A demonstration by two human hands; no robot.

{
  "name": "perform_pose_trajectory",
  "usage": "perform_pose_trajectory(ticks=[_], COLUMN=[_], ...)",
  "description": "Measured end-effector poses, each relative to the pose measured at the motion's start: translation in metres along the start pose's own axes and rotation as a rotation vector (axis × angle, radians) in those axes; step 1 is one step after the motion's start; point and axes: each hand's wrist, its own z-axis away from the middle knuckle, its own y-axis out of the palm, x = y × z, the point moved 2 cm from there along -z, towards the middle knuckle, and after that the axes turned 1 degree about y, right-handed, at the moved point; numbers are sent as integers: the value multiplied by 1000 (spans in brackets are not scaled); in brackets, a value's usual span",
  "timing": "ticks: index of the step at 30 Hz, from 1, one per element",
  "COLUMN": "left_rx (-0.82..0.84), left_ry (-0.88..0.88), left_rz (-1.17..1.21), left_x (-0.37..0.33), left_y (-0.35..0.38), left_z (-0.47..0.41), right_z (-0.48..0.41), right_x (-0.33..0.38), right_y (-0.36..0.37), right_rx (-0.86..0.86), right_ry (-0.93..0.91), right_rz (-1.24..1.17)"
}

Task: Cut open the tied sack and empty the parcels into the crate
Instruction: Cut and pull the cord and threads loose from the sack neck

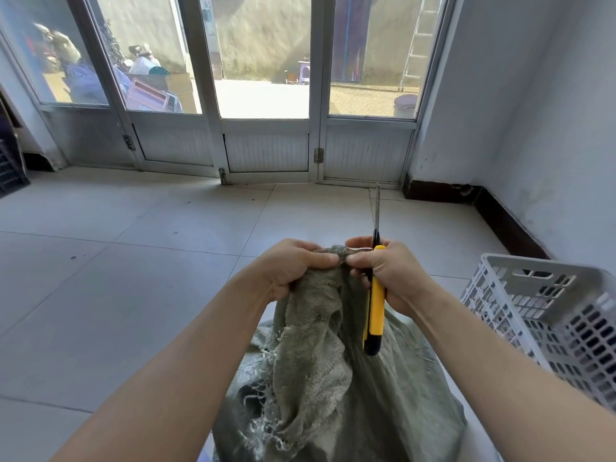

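View: head, looking down over both forearms.
Stage: early, by the look of it; neck of the sack [316,361] gathered and held up between the hands, no cut visible, tie hidden under the fingers.
Left hand [293,265]: curled tight round the bunched neck from the left.
Right hand [386,275]: fingers wrapped round the utility knife [375,311], thumb and forefinger also pinching the tip of the neck.
Knife detail: yellow and black plastic handle hanging below the fist, long thin segmented blade extended upward, away from the cloth.
Sack material: coarse grey-green woven cloth, limp and creased, pale frayed threads along a ragged edge; body slumped low between the arms.
Parcels: none in sight, presumably inside.
Crate [550,311]: grey plastic, rigid, slotted lattice walls, tilted, near the sack on the right.
Floor [133,261]: large pale smooth tiles.
Left to do: cutting the tie, opening the mouth, tipping out into the crate.
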Motion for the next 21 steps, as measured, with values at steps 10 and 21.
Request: perform_pose_trajectory(ticks=[10, 21], left_rx=[-203, -333], left_ry=[154, -37], left_rz=[239, -48], left_x=[-11, -11], left_y=[-11, -30], left_z=[-1, 1], right_z=[-2, -10], right_x=[6, 15], right_y=[6, 5], right_rx=[-74, -200], right_ry=[-64, -30], right_rz=[215, 145])
